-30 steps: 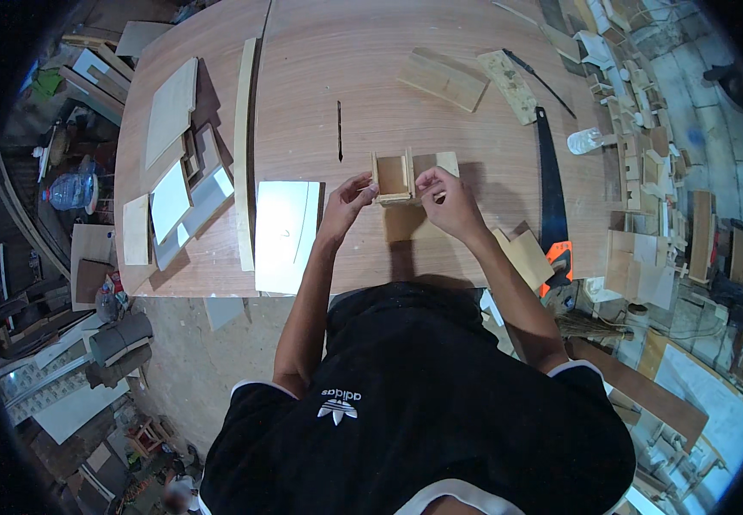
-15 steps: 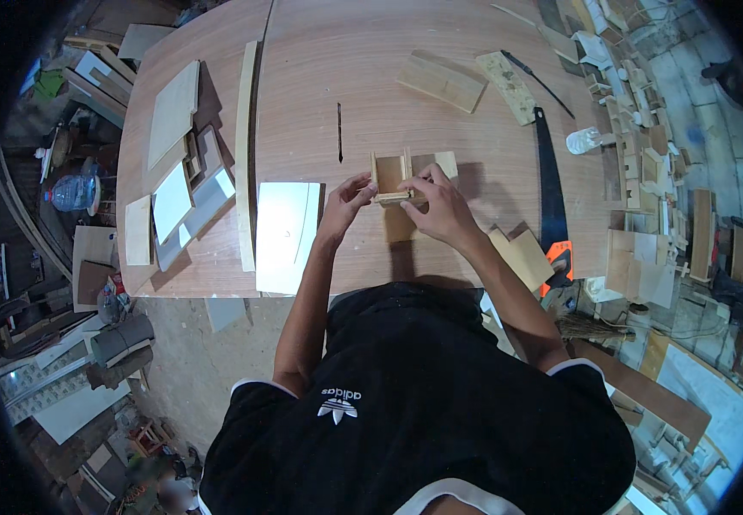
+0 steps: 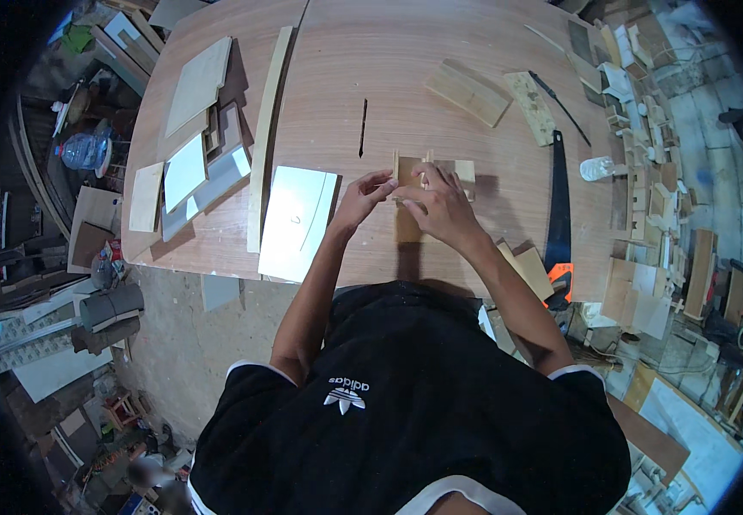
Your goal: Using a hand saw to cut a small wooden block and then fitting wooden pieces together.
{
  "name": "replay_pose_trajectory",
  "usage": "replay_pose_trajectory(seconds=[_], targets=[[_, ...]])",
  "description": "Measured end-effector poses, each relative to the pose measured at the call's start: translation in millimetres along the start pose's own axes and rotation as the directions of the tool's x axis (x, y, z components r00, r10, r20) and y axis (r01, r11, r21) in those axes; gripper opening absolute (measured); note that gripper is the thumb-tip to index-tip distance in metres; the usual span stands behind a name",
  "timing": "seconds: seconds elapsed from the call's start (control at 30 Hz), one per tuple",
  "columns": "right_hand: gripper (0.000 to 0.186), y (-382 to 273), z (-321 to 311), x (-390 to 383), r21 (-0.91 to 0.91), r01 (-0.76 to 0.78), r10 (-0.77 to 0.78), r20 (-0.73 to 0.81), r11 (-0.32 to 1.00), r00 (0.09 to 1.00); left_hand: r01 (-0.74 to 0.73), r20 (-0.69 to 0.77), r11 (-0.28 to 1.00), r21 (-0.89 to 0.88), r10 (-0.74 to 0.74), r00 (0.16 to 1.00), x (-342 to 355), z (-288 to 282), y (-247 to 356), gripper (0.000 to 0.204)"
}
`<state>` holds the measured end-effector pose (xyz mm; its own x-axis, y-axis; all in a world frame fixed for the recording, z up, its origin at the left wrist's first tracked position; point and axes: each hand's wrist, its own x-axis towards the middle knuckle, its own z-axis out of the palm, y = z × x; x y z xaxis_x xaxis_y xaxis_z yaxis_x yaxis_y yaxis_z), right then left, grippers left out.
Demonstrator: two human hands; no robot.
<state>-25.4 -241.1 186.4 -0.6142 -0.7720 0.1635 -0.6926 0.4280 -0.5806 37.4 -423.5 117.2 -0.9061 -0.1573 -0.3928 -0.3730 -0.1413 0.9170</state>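
A small open-topped box of thin wooden pieces point(image 3: 407, 170) sits in front of me at the table's near middle. Its left wall is pinched by the thumb and fingers of my left hand point(image 3: 365, 201). My right hand point(image 3: 447, 209) curls over the right and front sides, fingers bent on the right wall and thumb at the front edge. Those fingers cover much of the box's right half. Under and in front of the box shows a tan wood piece point(image 3: 407, 228); another flat piece point(image 3: 464, 175) lies just to the right.
On the wooden table point(image 3: 337, 77) lie a dark drill bit point(image 3: 363, 129), a white panel point(image 3: 297, 225), a long strip point(image 3: 270, 142) and stacked boards point(image 3: 200, 90) at left. Right of me are a handsaw point(image 3: 558, 206), a thin file point(image 3: 560, 107), wood offcuts point(image 3: 468, 92) and a clear bottle point(image 3: 596, 168).
My right hand's fingers have shifted from the box's front right corner farther over its right wall. My left hand stays at the left wall. The whole view has swung slightly.
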Motion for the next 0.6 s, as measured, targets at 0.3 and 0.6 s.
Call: replay_pose_trajectory(seconds=[0.3, 0.6], targets=[[0.02, 5, -3, 8, 0.007, 0.067, -0.068, 0.072, 0.998, 0.995, -0.027, -0.006, 1.0, -0.014, 0.027, 1.0, 0, -1, -3, 0.059], [0.024, 1, -6, 7, -0.109, -0.022, 0.031, 0.084, 0.994, 0.996, -0.058, -0.032, 0.997, -0.047, 0.057, 0.998, 2, 5, -14, 0.057]])
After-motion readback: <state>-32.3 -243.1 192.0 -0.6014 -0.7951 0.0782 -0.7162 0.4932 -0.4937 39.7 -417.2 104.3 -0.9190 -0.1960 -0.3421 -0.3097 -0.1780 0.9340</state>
